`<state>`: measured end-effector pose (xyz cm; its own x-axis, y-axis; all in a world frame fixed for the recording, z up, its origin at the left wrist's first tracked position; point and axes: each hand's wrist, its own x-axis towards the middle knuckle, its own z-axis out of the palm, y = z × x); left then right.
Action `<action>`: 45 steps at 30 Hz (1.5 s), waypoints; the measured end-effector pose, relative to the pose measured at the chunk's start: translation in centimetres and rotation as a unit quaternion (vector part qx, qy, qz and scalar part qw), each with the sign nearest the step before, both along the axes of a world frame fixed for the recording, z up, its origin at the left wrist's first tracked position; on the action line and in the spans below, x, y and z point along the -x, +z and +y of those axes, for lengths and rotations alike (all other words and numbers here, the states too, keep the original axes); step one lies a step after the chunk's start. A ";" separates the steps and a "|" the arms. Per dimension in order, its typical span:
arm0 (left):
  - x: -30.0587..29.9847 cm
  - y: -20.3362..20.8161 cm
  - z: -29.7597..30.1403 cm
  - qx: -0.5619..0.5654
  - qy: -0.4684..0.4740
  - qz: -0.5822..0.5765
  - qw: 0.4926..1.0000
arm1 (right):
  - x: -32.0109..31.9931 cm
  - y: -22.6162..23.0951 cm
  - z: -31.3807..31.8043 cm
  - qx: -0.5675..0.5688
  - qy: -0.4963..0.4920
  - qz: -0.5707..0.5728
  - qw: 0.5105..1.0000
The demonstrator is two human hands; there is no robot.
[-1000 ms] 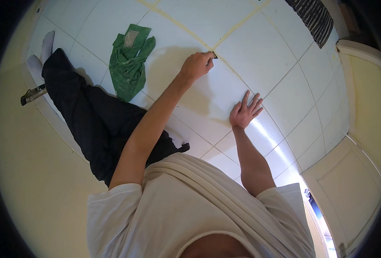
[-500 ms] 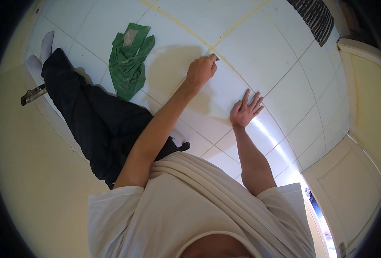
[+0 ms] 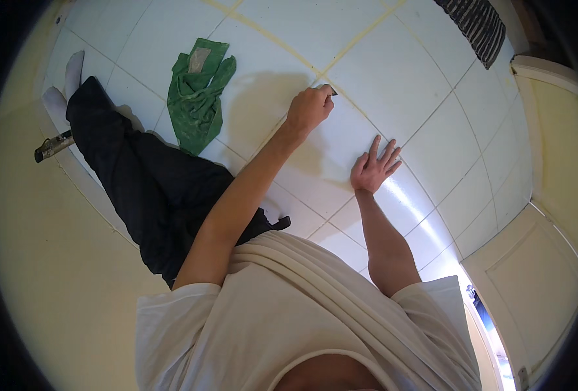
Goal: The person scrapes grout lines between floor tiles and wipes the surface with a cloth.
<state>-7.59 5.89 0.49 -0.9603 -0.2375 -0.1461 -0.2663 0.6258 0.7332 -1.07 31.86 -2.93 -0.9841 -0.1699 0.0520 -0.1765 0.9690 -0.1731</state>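
Note:
My left hand (image 3: pixel 310 108) is closed in a fist near the crossing of two yellow tile joints on the light tiled floor (image 3: pixel 393 78). A small dark thing (image 3: pixel 334 92) pokes out past its fingers; too little of it shows to tell its kind. Flat on the tiles to the right rests my right hand (image 3: pixel 371 172), fingers spread and nothing in it. A crumpled green cloth (image 3: pixel 197 104) with a pale patch lies left of my left hand.
My legs in dark trousers (image 3: pixel 132 176) stretch along the wall at left. Beside them is a brownish tube-like thing (image 3: pixel 54 146) with a dark end. A striped dark mat (image 3: pixel 478 29) lies at the far right. A pale door (image 3: pixel 530 280) stands at the right.
My left hand has shifted slightly to the right, and the dark thing's end points more to the right. My right hand stays planted on the tiles.

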 end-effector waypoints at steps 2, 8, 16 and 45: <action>0.9 0.5 -0.2 -0.008 0.007 -0.024 1.000 | 0.0 -0.1 0.0 0.000 0.002 0.006 1.000; 0.2 1.2 -2.9 0.010 -0.101 -0.028 0.994 | 0.0 -0.2 0.3 0.000 -0.001 -0.003 1.000; 3.0 2.0 -7.7 0.104 -0.178 -0.021 0.978 | 0.1 0.0 0.0 0.000 0.002 -0.001 1.000; 9.4 3.4 -10.8 0.040 -0.307 -0.164 0.937 | 0.0 -0.3 0.4 0.000 0.001 -0.013 1.000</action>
<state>-17.03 -4.95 3.87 -0.8261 0.3215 -0.4629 -0.0414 0.7845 0.6187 -1.08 32.21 -3.24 -0.9849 -0.1710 0.0266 -0.1730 0.9686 -0.1785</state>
